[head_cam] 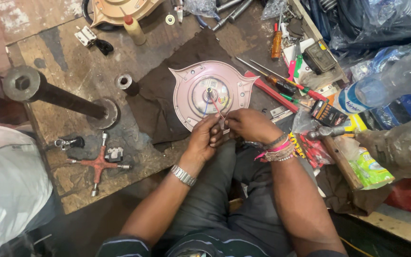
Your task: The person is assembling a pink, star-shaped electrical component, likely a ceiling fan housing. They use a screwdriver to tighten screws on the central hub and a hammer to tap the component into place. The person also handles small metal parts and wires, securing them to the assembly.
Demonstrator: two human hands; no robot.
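Note:
A pink, round fan motor housing (200, 81) with pointed fins lies on a dark cloth (155, 100) on the worn wooden bench. Thin red and blue wires (213, 101) run from its centre shaft toward me. My left hand (205, 138), with a metal watch at the wrist, pinches the wire ends at the housing's near edge. My right hand (249, 124), with pink and beaded bracelets, meets it there, fingers closed on the same wires.
Screwdrivers (281, 85) and small boxes crowd the right side. A heavy steel post (48, 93) on a round base stands at left, with a red cross wrench (100, 164) in front. A squeeze bottle (134, 29) stands at the back. Another person's white sleeve (10, 185) is at far left.

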